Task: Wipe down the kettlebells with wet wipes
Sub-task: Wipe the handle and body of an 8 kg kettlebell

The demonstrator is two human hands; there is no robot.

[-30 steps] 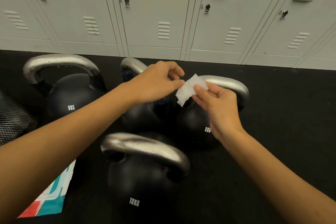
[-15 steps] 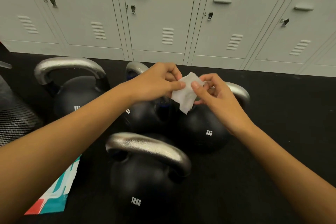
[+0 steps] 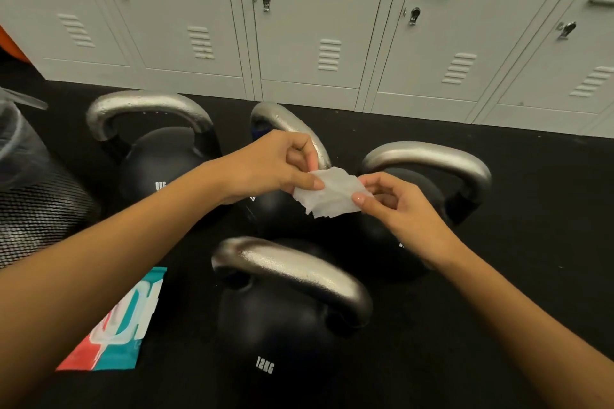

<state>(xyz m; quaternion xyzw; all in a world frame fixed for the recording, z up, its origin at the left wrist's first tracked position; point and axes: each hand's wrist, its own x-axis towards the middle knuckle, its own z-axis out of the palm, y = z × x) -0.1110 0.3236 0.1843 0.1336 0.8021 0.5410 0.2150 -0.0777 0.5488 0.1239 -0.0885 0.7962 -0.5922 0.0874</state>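
Note:
Several black kettlebells with silver handles stand on the dark floor. The nearest is a 12 kg kettlebell point(image 3: 282, 325); behind it stand a left kettlebell point(image 3: 159, 156), a middle kettlebell point(image 3: 279, 119) and a right kettlebell point(image 3: 428, 159). Above the middle one, a white wet wipe point(image 3: 332, 193) is stretched between both hands. My left hand point(image 3: 269, 166) pinches its left edge and my right hand point(image 3: 395, 202) pinches its right edge. The wipe touches no kettlebell.
A teal, red and white wipes packet point(image 3: 116, 325) lies on the floor at lower left. A black mesh bin point(image 3: 36, 206) stands at the far left. Grey lockers point(image 3: 315, 16) line the back wall. Dark floor point(image 3: 531, 242) lies to the right.
The hands have moved apart, spreading the folded wipe wider between them. The camera view has shifted slightly down and right.

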